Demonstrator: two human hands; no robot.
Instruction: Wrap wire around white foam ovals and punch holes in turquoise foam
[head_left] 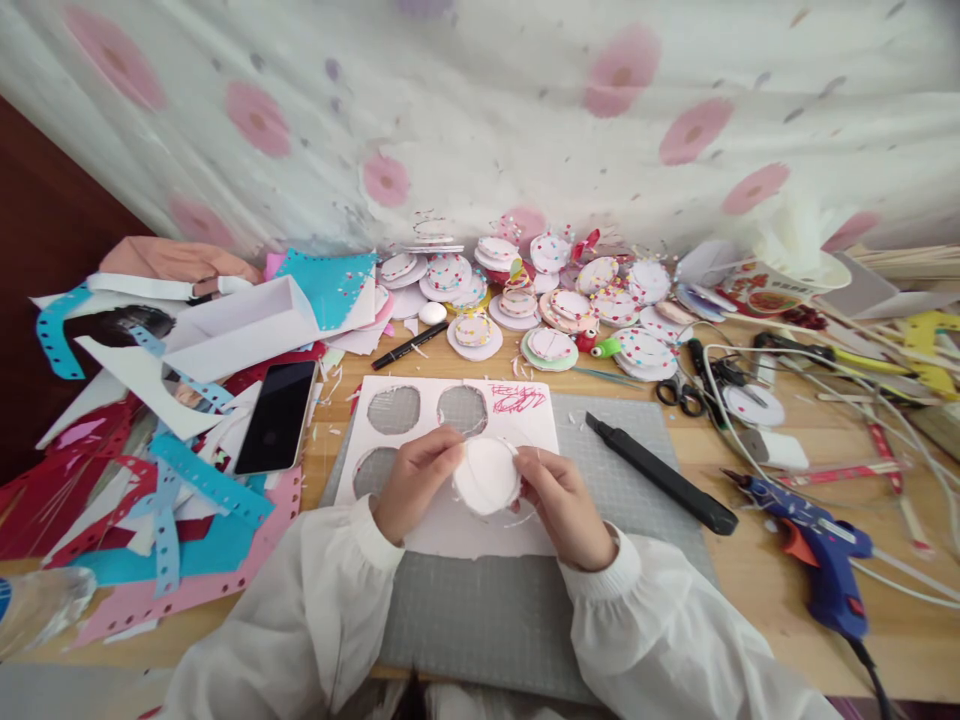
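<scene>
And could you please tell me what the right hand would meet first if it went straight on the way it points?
Most likely the disc, which the right hand holds by its edge; how high this is above the card is unclear.

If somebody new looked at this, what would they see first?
Probably the white disc, held by the left hand and right hand in the middle. Next, the round, dotted paper stacks clustered below the flowery backdrop. A blue glue gun stands out on the right.
</scene>
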